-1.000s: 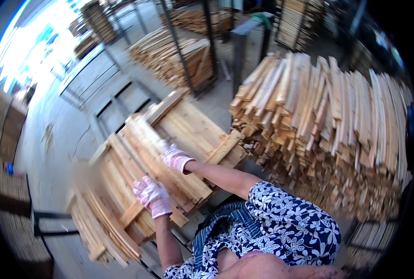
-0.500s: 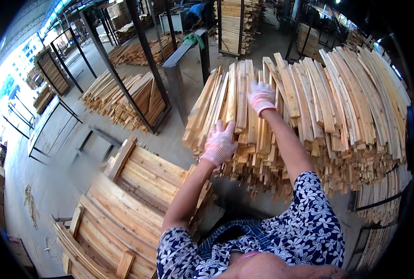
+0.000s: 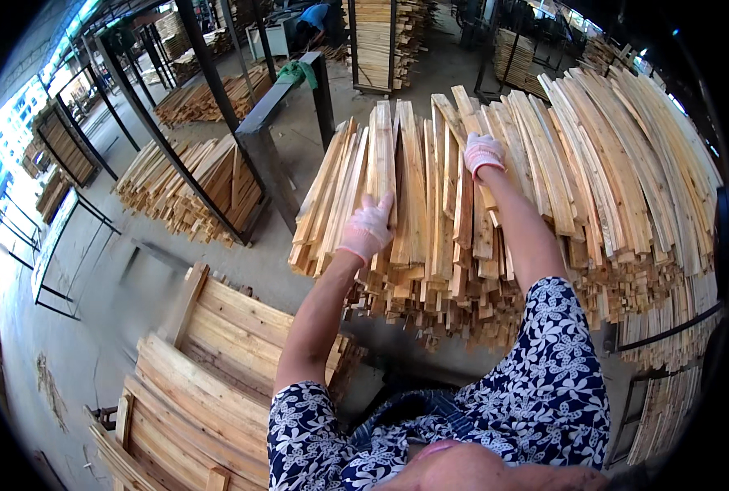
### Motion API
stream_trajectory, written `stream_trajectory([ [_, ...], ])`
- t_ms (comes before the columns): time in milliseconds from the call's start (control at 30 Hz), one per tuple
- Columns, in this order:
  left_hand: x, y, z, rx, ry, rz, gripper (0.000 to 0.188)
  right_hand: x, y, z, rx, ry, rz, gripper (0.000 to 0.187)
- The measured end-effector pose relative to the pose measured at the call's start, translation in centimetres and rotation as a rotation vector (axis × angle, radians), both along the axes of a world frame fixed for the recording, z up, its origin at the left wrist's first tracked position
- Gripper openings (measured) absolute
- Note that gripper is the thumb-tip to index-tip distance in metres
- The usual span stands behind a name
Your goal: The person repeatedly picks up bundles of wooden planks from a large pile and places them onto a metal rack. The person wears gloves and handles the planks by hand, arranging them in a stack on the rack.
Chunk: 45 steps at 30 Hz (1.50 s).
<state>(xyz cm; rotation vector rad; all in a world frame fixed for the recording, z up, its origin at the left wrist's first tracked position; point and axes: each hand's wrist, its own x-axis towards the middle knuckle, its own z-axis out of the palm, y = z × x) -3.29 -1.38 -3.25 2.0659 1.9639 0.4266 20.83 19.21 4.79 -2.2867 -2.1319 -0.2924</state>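
A big stack of wooden slats spreads before me, with uneven near ends. My left hand, in a pale pinkish knit glove, rests at the near end of a pale slat on the stack's left part. Its visible fingers are apart and point away from me. Farther back and to the right, my right hand, in a matching glove, has its fingers bent over a slat that lies slanted among the others. My right fingertips are partly hidden by the hand itself.
A lower pile of wider boards stands at the near left. Beyond the stack's left end is a dark metal frame with green cloth. Another slat pile sits behind upright posts. A person in blue bends far off.
My right hand has shifted right across the slats, and its fingers have bent. The left hand has moved slightly left and away in the picture. The whole view has also shifted.
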Motion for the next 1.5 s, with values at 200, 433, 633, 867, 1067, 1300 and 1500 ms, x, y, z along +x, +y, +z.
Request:
stream_trajectory([
  [200, -2.3, -0.2, -0.5, 0.135, -0.478, 0.082, 0.076, 0.1, -1.0, 0.5, 0.060, 0.587, 0.160, 0.040],
  [433, -1.3, -7.4, 2.4, -0.039, -1.062, 0.185, 0.071, -10.2, -14.1, -6.0, -0.313, 1.453, 0.220, 0.058],
  [633, -1.4, -21.0, -0.6, 0.142, -0.644, 0.110, 0.075, -11.5, -27.4, -13.6, -0.268, 0.671, 0.710, 0.070],
  [867, -1.8, -23.7, 1.4, -0.368, -0.925, 0.092, 0.111, -7.0, -37.4, -19.0, -0.680, 1.968, -0.004, 0.057],
  [1067, 2.4, -19.9, -1.2, -0.258, -1.023, 0.384, 0.109, -6.0, -40.9, -20.4, -0.390, 1.772, 0.330, 0.069],
  [1300, -0.6, -29.9, -1.2, 0.155, -1.122, 0.578, 0.122, -10.3, -45.2, -16.9, -0.586, 1.413, 0.606, 0.088],
  [1500, -7.6, -34.4, 0.9, 0.267, -1.401, 1.001, 0.109, -21.1, -43.5, -6.4, -0.928, 0.703, 0.771, 0.091],
])
